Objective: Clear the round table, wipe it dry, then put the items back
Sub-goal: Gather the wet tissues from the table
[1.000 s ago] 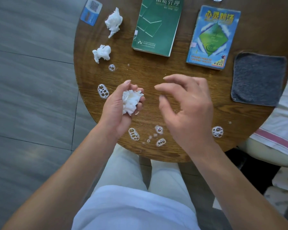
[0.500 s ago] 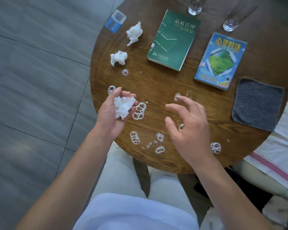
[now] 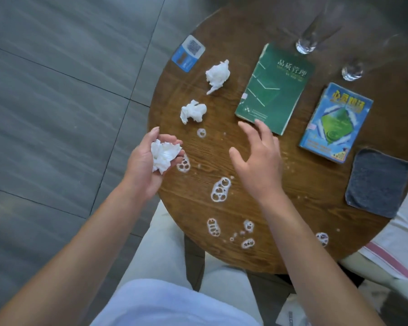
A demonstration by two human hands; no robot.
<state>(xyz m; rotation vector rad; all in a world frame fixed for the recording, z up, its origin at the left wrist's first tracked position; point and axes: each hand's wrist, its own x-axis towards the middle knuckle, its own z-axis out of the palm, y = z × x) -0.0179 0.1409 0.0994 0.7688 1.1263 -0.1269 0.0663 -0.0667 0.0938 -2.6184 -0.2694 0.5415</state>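
The round wooden table (image 3: 243, 165) is spotted with several foamy wet patches (image 3: 220, 189). My left hand (image 3: 149, 165) cups a crumpled white tissue (image 3: 163, 154) at the table's left edge. My right hand (image 3: 257, 161) hovers over the middle with fingers spread and nothing in it, its fingertips near the green book (image 3: 276, 87). Two more crumpled tissues lie on the left part, one (image 3: 217, 75) farther back and one (image 3: 193, 111) nearer. A blue book (image 3: 335, 121) and a grey cloth (image 3: 377, 183) lie at the right.
Two clear glasses (image 3: 304, 47) (image 3: 351, 72) stand at the back. A blue card (image 3: 188, 52) overhangs the table's back-left edge. Grey tiled floor lies to the left. A striped white fabric (image 3: 391, 250) is beside the table at the right.
My right hand has moved forward over the table toward the green book, fingers spreading. My left hand, still holding the tissue, has drifted left to the table's edge. The view has shifted.
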